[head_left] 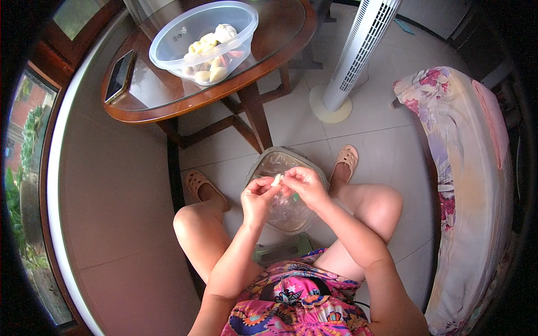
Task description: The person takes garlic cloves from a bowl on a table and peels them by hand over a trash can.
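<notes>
Both hands are up over the knees here, pinching one small pale clove (garlic, by the look of it) between them. The left hand has its fingers closed on the lower end of it, and the right hand has thumb and forefinger nipped onto the upper side, so the piece sits right at the fingertips of both, touching both, nothing in the palms.

My guess is it's light and firm but smooth, so it could pop out if squeezed from the rounded sides. Best hold looks like the two ends, with the nails working the thin skin in the middle. The skin is probably papery and tears easily.

Straight below the hands there's a bin lined with a clear plastic bag on the tiled floor, between the feet in tan sandals.

Further off, a clear plastic bowl holding more pale pieces stands on the glass-topped round surface, with a phone near its left edge. A white tower fan stands to the right.
</notes>
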`<state>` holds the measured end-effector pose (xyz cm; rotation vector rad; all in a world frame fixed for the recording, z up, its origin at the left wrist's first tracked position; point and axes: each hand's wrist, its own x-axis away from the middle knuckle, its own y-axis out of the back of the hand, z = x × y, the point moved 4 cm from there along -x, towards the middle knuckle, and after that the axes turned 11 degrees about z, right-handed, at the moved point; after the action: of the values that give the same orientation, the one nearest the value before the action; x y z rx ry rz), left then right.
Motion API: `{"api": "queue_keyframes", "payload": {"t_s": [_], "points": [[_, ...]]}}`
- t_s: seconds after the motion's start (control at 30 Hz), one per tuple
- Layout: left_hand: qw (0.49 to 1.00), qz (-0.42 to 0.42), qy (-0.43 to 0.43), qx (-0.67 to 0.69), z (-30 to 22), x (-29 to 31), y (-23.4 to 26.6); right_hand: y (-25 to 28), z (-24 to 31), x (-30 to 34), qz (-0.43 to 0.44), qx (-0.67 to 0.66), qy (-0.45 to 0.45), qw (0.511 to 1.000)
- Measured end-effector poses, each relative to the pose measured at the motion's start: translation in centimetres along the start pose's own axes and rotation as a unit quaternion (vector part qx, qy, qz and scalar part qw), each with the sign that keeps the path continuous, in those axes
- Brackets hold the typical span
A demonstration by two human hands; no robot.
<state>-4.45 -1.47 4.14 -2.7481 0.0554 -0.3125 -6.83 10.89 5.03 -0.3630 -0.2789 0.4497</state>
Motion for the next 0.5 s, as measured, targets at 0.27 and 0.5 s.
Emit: {"api": "queue_keyframes", "payload": {"t_s": [0.27,0.5], "points": [[0.989,0.026,0.028,0.144,1.4,-0.6,0.3,0.1,0.2,0.0,-0.001,-0.002,-0.017,1.000],[0.983,0.022,0.056,0.173,0.2,-1.0,1.0,2.1,-1.5,-1.8,-0.044,0.167,-0.071,0.982]]}}
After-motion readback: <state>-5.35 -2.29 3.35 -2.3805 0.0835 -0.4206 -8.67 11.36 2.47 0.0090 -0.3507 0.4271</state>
